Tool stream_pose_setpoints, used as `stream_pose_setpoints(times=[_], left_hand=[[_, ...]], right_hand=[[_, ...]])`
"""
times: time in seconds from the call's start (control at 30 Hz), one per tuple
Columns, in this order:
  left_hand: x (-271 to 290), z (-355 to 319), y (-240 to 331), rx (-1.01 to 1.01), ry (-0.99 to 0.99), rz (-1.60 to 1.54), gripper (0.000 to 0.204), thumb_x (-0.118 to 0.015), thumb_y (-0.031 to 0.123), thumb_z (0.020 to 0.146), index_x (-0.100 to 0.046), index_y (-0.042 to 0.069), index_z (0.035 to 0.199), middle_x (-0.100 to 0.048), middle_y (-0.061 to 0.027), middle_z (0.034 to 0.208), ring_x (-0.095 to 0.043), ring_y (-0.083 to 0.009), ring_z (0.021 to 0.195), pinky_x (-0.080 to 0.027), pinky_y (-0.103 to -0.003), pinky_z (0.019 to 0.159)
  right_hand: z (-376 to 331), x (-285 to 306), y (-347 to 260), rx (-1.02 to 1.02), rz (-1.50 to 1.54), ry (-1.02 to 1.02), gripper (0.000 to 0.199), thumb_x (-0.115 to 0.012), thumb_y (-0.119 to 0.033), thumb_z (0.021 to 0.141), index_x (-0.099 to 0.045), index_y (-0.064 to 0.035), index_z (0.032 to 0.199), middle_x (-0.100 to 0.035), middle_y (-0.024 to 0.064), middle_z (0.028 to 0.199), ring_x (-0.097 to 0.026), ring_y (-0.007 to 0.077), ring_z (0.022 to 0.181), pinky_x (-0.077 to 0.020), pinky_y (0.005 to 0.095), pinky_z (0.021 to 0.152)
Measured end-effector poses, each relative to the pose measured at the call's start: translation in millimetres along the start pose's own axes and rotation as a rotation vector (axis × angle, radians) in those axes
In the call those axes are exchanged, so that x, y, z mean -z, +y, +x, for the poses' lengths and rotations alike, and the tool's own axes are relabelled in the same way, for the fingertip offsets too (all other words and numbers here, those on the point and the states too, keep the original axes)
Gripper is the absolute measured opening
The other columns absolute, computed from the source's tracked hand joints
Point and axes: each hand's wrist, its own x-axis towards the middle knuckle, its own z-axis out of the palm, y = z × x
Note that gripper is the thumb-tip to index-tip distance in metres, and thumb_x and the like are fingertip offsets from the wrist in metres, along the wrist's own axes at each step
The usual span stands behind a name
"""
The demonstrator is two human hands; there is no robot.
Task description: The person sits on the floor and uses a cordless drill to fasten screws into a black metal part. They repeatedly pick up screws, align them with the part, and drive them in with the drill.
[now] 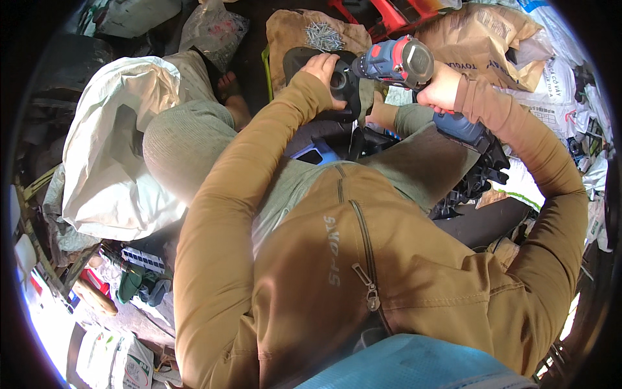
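My right hand [444, 89] is wrapped round the grip of a blue and grey cordless drill [387, 60]. The drill lies nearly level, its nose pointing left and its battery [459, 125] below my hand. A black moulded plastic part [350, 97] with a round recess sits in front of me, close to the drill's nose. My left hand [322, 76] grips this part, fingers over its top and thumb at its near side. Whether the bit touches the part cannot be made out. Just beyond is a pile of silver screws [324, 37] on a brown sheet [283, 34].
A large white sack [110, 136] stands at my left, with a clear plastic bag [216, 31] beyond it. Red plastic pieces [389, 19] and a brown paper sack [476, 42] lie far right. A blue plastic piece [315, 153] and black plastic parts [472, 183] are near my legs.
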Motion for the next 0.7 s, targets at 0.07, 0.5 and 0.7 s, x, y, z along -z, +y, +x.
stream_pose_setpoints(times=[0.07, 0.5, 0.7], left_hand=[[-1, 0, -1, 0.0, 0.015, -0.01, 0.1, -0.082, 0.04, 0.048, -0.039, 0.001, 0.13, -0.045, -0.0221, 0.128, -0.041, -0.0372, 0.121, -0.034, -0.041, 0.105], [1, 1, -3, -0.022, 0.03, -0.07, 0.098, -0.083, 0.038, 0.048, -0.039, 0.0, 0.128, -0.046, -0.0228, 0.126, -0.044, -0.0377, 0.117, -0.037, -0.042, 0.102], [1, -3, 0, -0.019, 0.004, -0.098, 0.098, -0.083, 0.037, 0.048, -0.039, 0.0, 0.127, -0.046, -0.0227, 0.125, -0.045, -0.0373, 0.115, -0.038, -0.041, 0.101]], right_hand=[[0, 1, -2, 0.005, -0.033, 0.006, 0.012, -0.056, -0.005, 0.066, -0.056, 0.0007, 0.076, -0.05, 0.0074, 0.053, -0.048, 0.0149, 0.04, -0.0388, 0.0301, 0.035], [18, 15, -12, -0.007, -0.086, -0.085, 0.01, -0.056, -0.005, 0.067, -0.055, -0.0021, 0.077, -0.049, 0.0054, 0.051, -0.047, 0.0142, 0.039, -0.0381, 0.03, 0.035], [22, 12, -11, 0.046, -0.125, -0.093, 0.013, -0.057, -0.006, 0.068, -0.057, -0.0017, 0.08, -0.051, 0.0066, 0.051, -0.048, 0.0149, 0.038, -0.0392, 0.0303, 0.035]])
